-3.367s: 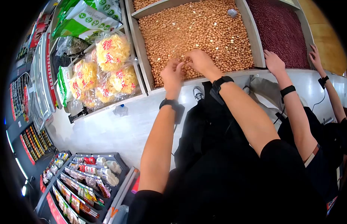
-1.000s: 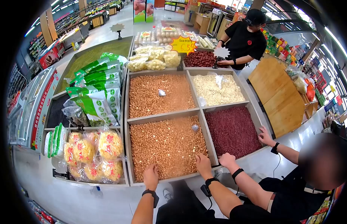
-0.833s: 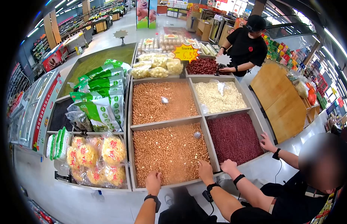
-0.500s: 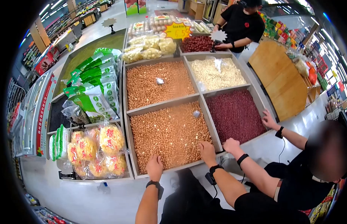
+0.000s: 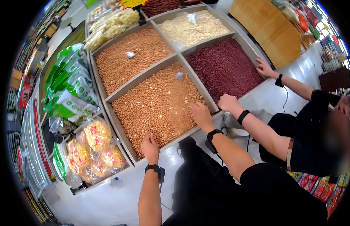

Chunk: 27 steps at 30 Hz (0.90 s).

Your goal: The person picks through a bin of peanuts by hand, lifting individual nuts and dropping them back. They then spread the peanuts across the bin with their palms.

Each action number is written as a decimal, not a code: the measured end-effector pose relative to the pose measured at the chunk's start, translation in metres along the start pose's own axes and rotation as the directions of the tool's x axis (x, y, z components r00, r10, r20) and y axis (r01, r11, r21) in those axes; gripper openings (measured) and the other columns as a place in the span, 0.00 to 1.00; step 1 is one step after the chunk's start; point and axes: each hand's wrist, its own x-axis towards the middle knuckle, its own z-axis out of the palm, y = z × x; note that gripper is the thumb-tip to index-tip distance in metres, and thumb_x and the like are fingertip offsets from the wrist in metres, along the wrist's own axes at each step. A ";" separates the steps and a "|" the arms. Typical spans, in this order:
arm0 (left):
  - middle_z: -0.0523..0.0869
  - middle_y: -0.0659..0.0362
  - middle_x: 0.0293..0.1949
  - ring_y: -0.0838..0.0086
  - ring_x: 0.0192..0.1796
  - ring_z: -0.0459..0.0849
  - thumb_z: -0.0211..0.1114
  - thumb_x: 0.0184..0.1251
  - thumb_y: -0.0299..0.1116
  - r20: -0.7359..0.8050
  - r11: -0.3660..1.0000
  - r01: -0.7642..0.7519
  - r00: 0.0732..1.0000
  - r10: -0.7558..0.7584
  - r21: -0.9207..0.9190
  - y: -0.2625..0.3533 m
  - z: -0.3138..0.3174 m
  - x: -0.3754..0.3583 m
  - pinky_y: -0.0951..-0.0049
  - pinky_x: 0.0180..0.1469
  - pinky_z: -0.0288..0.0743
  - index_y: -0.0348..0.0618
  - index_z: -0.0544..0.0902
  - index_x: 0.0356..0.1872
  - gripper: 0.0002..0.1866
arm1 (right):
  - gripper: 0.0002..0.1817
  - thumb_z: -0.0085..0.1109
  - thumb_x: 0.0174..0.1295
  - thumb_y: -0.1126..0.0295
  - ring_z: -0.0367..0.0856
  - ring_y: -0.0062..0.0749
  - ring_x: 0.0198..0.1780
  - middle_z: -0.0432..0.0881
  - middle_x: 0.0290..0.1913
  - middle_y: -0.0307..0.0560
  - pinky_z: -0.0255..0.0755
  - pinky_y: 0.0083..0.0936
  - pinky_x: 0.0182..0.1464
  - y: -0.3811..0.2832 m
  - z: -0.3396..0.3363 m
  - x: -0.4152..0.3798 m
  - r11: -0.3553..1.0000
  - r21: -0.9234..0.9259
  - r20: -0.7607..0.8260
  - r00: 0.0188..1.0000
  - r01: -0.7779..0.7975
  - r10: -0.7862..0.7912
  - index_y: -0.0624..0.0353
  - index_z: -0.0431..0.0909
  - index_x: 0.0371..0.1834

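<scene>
Fingers are curving, cannot tell if holding anything | left hand is reaching over near edge of bin | right hand is reaching over near right corner | peanuts are filling bin

Loose peanuts, small and rounded, tan-brown with paler ones scattered through, lie in a broad, slightly uneven bed spanning the grey-walled front compartment from side to side.
</scene>
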 end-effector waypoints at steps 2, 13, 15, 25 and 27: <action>0.88 0.47 0.38 0.52 0.37 0.86 0.66 0.73 0.31 0.002 0.998 0.016 1.000 -0.016 -0.064 -0.001 0.002 0.002 0.57 0.42 0.79 0.36 0.88 0.44 0.09 | 0.08 0.55 0.67 0.71 0.81 0.50 0.47 0.80 0.42 0.49 0.77 0.45 0.46 0.000 0.002 0.002 1.000 -0.011 0.030 1.000 -0.006 0.006 0.52 0.83 0.44; 0.91 0.50 0.38 0.67 0.40 0.91 0.64 0.74 0.25 0.018 0.987 0.028 1.000 -0.025 -0.156 -0.023 0.017 0.005 0.70 0.42 0.83 0.34 0.85 0.47 0.08 | 0.09 0.55 0.64 0.74 0.83 0.50 0.49 0.83 0.45 0.51 0.79 0.44 0.50 0.008 0.009 0.001 0.998 -0.029 0.057 0.997 0.049 -0.047 0.57 0.81 0.46; 0.91 0.50 0.37 0.69 0.42 0.91 0.62 0.74 0.23 0.070 0.986 0.085 0.995 -0.076 -0.144 -0.012 0.011 0.004 0.69 0.43 0.84 0.33 0.83 0.49 0.08 | 0.09 0.54 0.62 0.75 0.84 0.50 0.49 0.83 0.45 0.52 0.80 0.45 0.49 -0.001 0.000 0.002 0.998 0.000 0.053 0.997 -0.059 0.059 0.56 0.79 0.44; 0.91 0.50 0.34 0.64 0.35 0.91 0.62 0.75 0.26 0.104 0.977 0.140 0.987 -0.124 -0.163 -0.003 0.004 0.002 0.66 0.36 0.80 0.35 0.82 0.45 0.05 | 0.07 0.61 0.68 0.65 0.84 0.54 0.43 0.85 0.41 0.52 0.78 0.48 0.45 0.006 0.008 0.006 0.998 -0.023 0.075 0.995 -0.058 0.059 0.55 0.80 0.42; 0.89 0.49 0.32 0.59 0.32 0.89 0.62 0.75 0.31 0.094 0.955 0.115 0.991 -0.092 -0.274 -0.006 0.006 0.004 0.59 0.35 0.79 0.40 0.82 0.47 0.07 | 0.07 0.62 0.68 0.65 0.84 0.54 0.43 0.85 0.40 0.52 0.78 0.48 0.44 0.004 0.010 0.006 0.999 -0.025 0.046 0.998 -0.042 0.043 0.55 0.79 0.42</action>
